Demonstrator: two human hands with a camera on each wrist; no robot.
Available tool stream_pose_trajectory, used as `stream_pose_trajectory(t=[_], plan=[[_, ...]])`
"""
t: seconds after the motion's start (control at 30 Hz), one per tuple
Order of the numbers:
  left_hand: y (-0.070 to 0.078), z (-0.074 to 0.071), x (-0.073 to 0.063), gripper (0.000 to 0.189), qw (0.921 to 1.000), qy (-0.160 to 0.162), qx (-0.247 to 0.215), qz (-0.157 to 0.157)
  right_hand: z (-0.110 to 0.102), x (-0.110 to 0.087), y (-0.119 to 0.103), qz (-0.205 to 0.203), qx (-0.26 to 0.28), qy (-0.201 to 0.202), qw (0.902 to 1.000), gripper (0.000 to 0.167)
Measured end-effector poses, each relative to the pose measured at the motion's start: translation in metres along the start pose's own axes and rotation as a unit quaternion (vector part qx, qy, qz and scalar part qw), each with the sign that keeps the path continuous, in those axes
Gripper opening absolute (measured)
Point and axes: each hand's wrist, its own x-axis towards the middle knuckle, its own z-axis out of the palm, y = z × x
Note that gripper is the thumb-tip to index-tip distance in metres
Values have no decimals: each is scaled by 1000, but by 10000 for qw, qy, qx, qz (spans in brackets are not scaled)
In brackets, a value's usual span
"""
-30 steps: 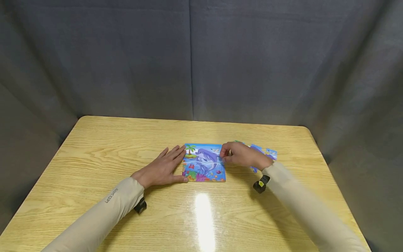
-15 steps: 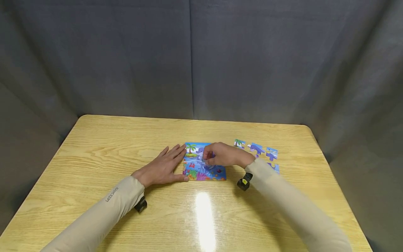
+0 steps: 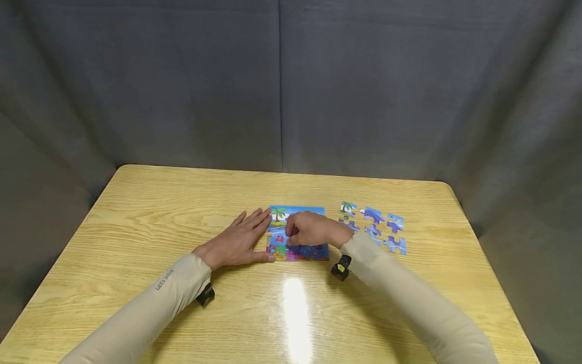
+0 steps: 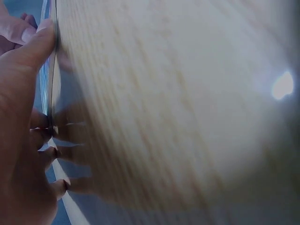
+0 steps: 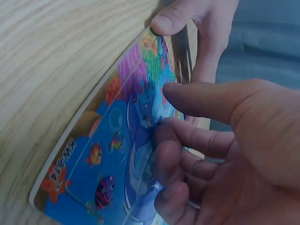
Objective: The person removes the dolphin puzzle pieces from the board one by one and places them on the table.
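Note:
A dolphin jigsaw board (image 3: 291,256) with a sea picture lies mid-table. Along its left edge rests my left hand (image 3: 236,242), fingers spread; the thumb touches the lower left corner in the right wrist view. My right hand (image 3: 311,230) is over the board's middle, fingers curled and thumb facing the index finger. Between thumb and index tips shows a small blue puzzle piece (image 5: 148,105), close over the printed picture and partly covered by the fingers. The right hand hides much of the dolphin picture in the head view.
Several loose puzzle pieces lie right of the board, among them a palm tree piece (image 3: 347,208), a dolphin head piece (image 3: 374,216) and a blue piece (image 3: 396,245). The wooden table (image 3: 191,202) ends at a grey curtain (image 3: 204,101).
My right hand has moved left from the board's right edge to over its middle and lower left, uncovering the loose pieces. The left hand keeps its place on the left edge.

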Motion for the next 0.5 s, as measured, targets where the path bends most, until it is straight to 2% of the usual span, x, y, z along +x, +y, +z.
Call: stream_pose_trajectory(t=[0.5], plan=[[2, -1, 0, 105, 10000, 10, -14, 0, 11, 5, -17, 456, -285, -91, 9985, 33]])
